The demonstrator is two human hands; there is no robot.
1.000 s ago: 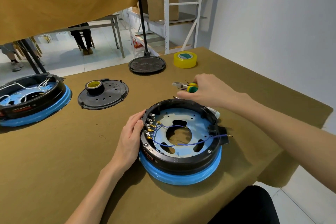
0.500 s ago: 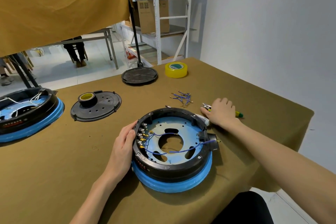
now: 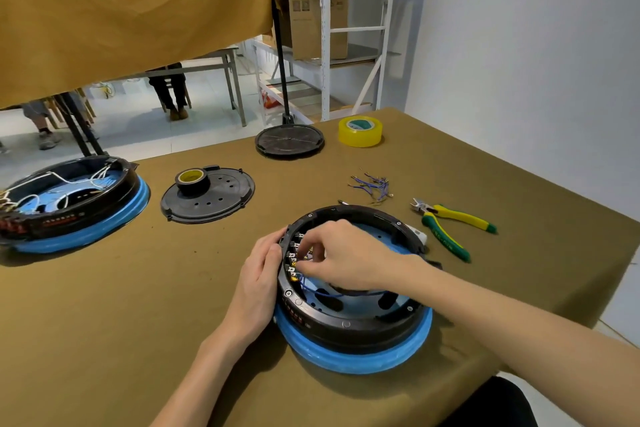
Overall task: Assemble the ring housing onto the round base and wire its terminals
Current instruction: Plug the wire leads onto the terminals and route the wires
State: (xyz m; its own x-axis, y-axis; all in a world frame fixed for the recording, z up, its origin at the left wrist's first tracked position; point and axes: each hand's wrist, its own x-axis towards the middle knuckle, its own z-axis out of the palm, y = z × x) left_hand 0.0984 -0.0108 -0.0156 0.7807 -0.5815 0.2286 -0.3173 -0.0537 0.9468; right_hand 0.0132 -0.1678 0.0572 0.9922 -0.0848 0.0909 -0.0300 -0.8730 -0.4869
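Black plastic ring housing (image 3: 349, 317) seated on the round blue base (image 3: 353, 354), at about 5 o'clock on the olive cloth-covered table (image 3: 104, 315). The left hand (image 3: 258, 282) rests against the housing's outer wall at its 9 o'clock side, fingers laid nearly straight along the rim. The right hand (image 3: 349, 260) reaches over the ring from 3 o'clock; its fingertips (image 3: 300, 265) are drawn narrowly together at the row of small metal terminals (image 3: 293, 258) on the inner wall at 9 o'clock. Whether they pinch a wire end or a terminal cannot be told. A thin blue wire (image 3: 332, 293) loops across the pale blue inner plate (image 3: 356, 302) below the hand.

Yellow-and-green-handled side cutters (image 3: 450, 225) lie on the cloth at 2 o'clock of the housing, apart from it. A loose bundle of short blue wires (image 3: 372, 185) lies at 1 o'clock. A roll of yellow clear tape (image 3: 360, 131) and a black round ribbed cover (image 3: 289, 141) sit toward 12 o'clock. A flat black perforated disc (image 3: 221, 198) carries a small roll of black tape (image 3: 192, 179) at 10 o'clock. A second black ring assembly on a blue base (image 3: 72, 208), with white wires inside, stands at the table's 9 o'clock edge.
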